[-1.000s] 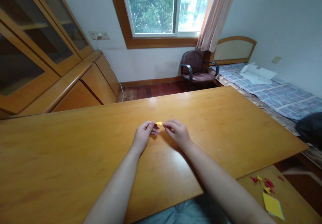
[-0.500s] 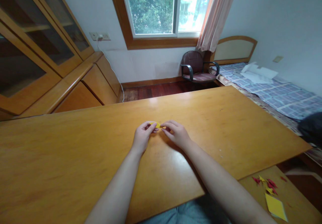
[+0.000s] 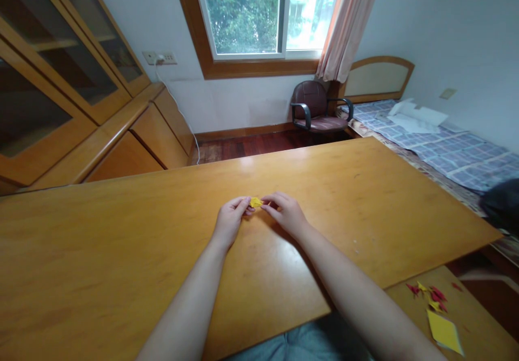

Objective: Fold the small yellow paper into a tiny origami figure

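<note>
A small folded piece of yellow paper (image 3: 255, 202) is held just above the wooden table (image 3: 121, 242), between my two hands. My left hand (image 3: 232, 215) pinches its left end between thumb and fingers. At its right end, the fingertips of my right hand (image 3: 283, 209) close on the paper's edge. The folds are too small to make out clearly, and my fingers cover parts of both ends.
On a lower surface at the right lie several small red and yellow folded paper pieces (image 3: 437, 295) and a stack of yellow paper (image 3: 445, 331). Beyond the table are an office chair (image 3: 312, 101), a bed (image 3: 454, 145) and a cabinet (image 3: 117, 118).
The yellow paper has turned a little in my fingers and shows a broader, more crumpled-looking side. My hands have stayed almost in place.
</note>
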`<action>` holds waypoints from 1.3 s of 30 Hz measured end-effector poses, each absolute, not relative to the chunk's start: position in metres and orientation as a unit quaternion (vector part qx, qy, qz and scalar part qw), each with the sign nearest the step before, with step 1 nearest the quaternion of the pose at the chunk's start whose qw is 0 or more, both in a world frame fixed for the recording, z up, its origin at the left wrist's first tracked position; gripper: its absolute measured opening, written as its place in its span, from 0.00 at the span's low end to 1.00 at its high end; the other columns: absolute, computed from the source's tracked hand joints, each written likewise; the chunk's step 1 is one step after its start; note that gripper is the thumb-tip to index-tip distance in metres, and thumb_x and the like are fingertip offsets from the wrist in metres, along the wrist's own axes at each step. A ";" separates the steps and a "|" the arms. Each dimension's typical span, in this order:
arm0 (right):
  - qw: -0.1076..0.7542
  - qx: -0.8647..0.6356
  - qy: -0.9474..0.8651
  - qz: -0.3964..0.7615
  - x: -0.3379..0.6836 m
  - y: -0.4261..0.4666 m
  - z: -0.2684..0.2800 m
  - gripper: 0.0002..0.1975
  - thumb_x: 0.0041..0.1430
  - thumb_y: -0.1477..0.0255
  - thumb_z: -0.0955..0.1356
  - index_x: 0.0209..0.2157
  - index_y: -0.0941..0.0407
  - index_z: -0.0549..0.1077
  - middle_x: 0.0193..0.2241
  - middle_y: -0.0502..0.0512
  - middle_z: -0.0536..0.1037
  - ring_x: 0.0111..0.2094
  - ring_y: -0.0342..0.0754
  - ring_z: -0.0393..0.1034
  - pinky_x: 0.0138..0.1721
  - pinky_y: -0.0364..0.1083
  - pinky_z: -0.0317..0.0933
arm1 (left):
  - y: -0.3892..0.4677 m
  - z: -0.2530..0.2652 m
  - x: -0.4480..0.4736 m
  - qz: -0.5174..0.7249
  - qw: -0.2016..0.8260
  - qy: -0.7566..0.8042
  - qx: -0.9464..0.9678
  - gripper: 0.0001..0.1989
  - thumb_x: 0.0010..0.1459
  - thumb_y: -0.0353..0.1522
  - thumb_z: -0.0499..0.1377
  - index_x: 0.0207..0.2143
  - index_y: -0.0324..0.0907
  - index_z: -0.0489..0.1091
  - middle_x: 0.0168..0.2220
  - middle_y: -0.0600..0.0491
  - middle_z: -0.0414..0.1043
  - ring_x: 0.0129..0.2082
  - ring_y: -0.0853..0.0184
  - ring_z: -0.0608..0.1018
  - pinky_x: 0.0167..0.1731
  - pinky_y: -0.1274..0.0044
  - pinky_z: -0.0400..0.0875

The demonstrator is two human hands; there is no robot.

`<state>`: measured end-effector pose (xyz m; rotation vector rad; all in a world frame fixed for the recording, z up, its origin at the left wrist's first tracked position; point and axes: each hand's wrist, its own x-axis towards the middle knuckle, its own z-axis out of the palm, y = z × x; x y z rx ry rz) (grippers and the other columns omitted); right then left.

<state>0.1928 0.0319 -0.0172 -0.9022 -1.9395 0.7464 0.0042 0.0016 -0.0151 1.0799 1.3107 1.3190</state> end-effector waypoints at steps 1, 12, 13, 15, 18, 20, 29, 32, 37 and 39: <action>0.424 -0.361 -0.775 0.298 0.193 0.032 -0.017 0.07 0.62 0.69 0.70 0.41 0.54 0.77 0.34 0.54 0.79 0.33 0.45 0.73 0.37 0.44 0.67 | 0.002 -0.015 0.004 0.539 0.480 0.534 0.440 0.18 0.53 0.46 0.65 0.31 0.39 0.78 0.25 0.51 0.77 0.26 0.68 0.76 0.28 0.78 0.70; 0.444 -0.384 -0.745 0.316 0.192 0.035 -0.019 0.08 0.59 0.70 0.71 0.41 0.56 0.78 0.33 0.54 0.80 0.29 0.43 0.72 0.35 0.43 0.67 | 0.001 -0.010 0.010 0.561 0.528 0.498 0.398 0.17 0.46 0.41 0.70 0.34 0.39 0.76 0.31 0.53 0.77 0.29 0.69 0.78 0.33 0.79 0.72; 0.445 -0.386 -0.742 0.320 0.192 0.036 -0.020 0.08 0.59 0.70 0.71 0.41 0.56 0.78 0.33 0.54 0.80 0.29 0.43 0.72 0.34 0.43 0.67 | 0.001 -0.010 0.010 0.558 0.530 0.499 0.399 0.16 0.46 0.41 0.71 0.33 0.39 0.76 0.31 0.53 0.77 0.30 0.69 0.78 0.34 0.79 0.72; 0.447 -0.389 -0.735 0.332 0.192 0.037 -0.022 0.09 0.59 0.69 0.71 0.41 0.56 0.78 0.33 0.54 0.80 0.28 0.43 0.71 0.33 0.43 0.66 | 0.000 -0.010 0.009 0.549 0.532 0.501 0.405 0.15 0.46 0.40 0.71 0.31 0.39 0.76 0.30 0.53 0.77 0.30 0.69 0.77 0.34 0.79 0.71; 0.444 -0.385 -0.730 0.349 0.191 0.037 -0.024 0.10 0.59 0.68 0.71 0.42 0.56 0.78 0.32 0.53 0.80 0.27 0.42 0.70 0.32 0.42 0.66 | 0.000 -0.011 0.009 0.535 0.520 0.511 0.427 0.14 0.48 0.41 0.69 0.28 0.39 0.75 0.27 0.54 0.74 0.29 0.69 0.76 0.32 0.79 0.70; 0.439 -0.381 -0.730 0.360 0.191 0.036 -0.023 0.11 0.58 0.68 0.71 0.43 0.55 0.77 0.32 0.52 0.80 0.27 0.42 0.70 0.32 0.42 0.65 | 0.001 -0.012 0.008 0.530 0.507 0.517 0.441 0.14 0.49 0.42 0.68 0.27 0.39 0.74 0.25 0.55 0.73 0.29 0.69 0.75 0.31 0.80 0.68; 0.420 -0.348 -0.721 0.427 0.191 0.033 -0.020 0.15 0.58 0.69 0.71 0.47 0.56 0.75 0.33 0.52 0.79 0.30 0.42 0.72 0.34 0.42 0.65 | 0.001 -0.016 0.005 0.466 0.481 0.532 0.518 0.16 0.54 0.44 0.64 0.28 0.39 0.73 0.22 0.57 0.68 0.23 0.72 0.68 0.25 0.80 0.61; 0.423 -0.350 -0.706 0.447 0.190 0.035 -0.024 0.15 0.58 0.69 0.71 0.48 0.55 0.73 0.32 0.51 0.78 0.30 0.42 0.71 0.34 0.42 0.64 | -0.001 -0.012 0.007 0.458 0.483 0.534 0.521 0.16 0.54 0.44 0.63 0.27 0.40 0.72 0.22 0.57 0.69 0.24 0.71 0.69 0.26 0.80 0.62; 0.422 -0.353 -0.683 0.481 0.189 0.038 -0.027 0.16 0.57 0.69 0.71 0.47 0.54 0.71 0.30 0.48 0.78 0.28 0.42 0.70 0.32 0.42 0.62 | -0.001 -0.009 0.008 0.457 0.484 0.529 0.526 0.15 0.53 0.43 0.65 0.30 0.40 0.73 0.22 0.57 0.69 0.23 0.71 0.70 0.26 0.80 0.62; 0.423 -0.360 -0.679 0.480 0.189 0.038 -0.026 0.15 0.56 0.68 0.72 0.46 0.54 0.71 0.30 0.48 0.78 0.28 0.42 0.70 0.32 0.42 0.63 | 0.000 -0.011 0.007 0.462 0.483 0.530 0.522 0.14 0.53 0.42 0.65 0.29 0.40 0.73 0.22 0.57 0.70 0.23 0.71 0.70 0.26 0.80 0.62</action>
